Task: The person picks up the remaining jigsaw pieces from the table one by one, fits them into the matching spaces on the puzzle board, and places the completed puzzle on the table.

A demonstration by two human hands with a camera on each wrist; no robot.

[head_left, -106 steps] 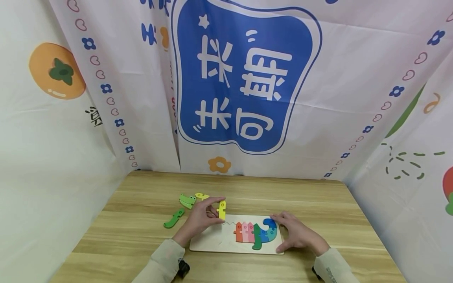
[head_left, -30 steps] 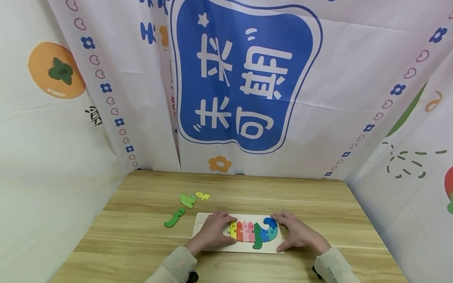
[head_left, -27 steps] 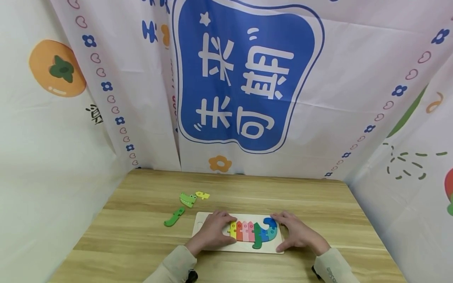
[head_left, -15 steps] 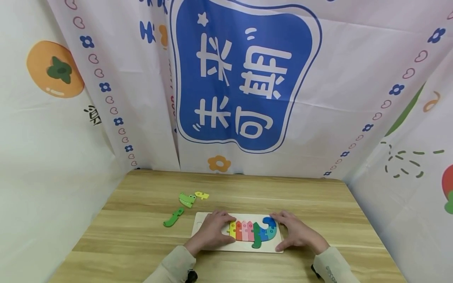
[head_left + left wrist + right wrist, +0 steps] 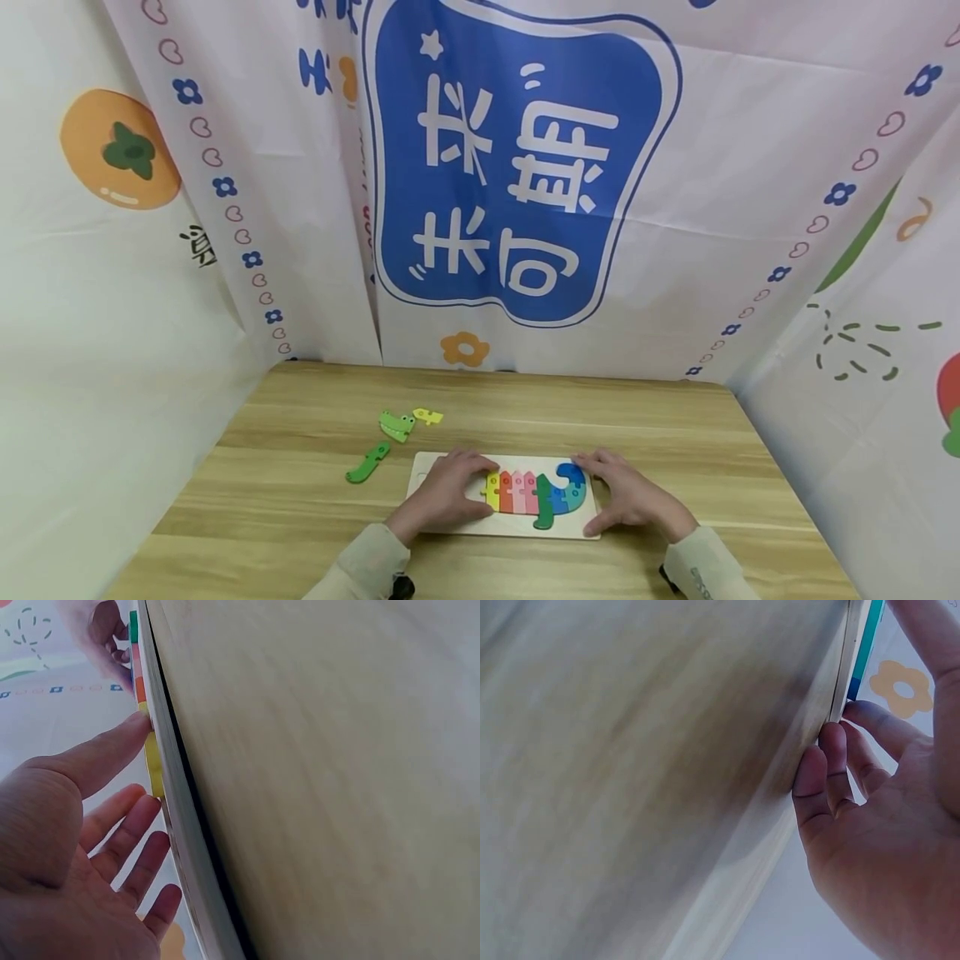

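Observation:
A pale wooden puzzle board lies flat on the table, bearing a row of crocodile pieces: blue tail, green leg piece, pink, orange and yellow. My left hand lies over the board's left part, its thumb and index finger at the two ends of the yellow puzzle piece. In the left wrist view its thumb touches that yellow piece, the other fingers loosely bent. My right hand holds the board's right end between thumb and fingers; fingertips meet the board's edge in the right wrist view.
Loose pieces lie left of the board: a green crocodile head, a yellow piece and a green leg piece. A printed cloth hangs behind the wooden table.
Since 3.5 seconds ago my left hand has brought the yellow piece down from above the board to beside the orange one. Lately it has shifted slightly left. The right hand stays put.

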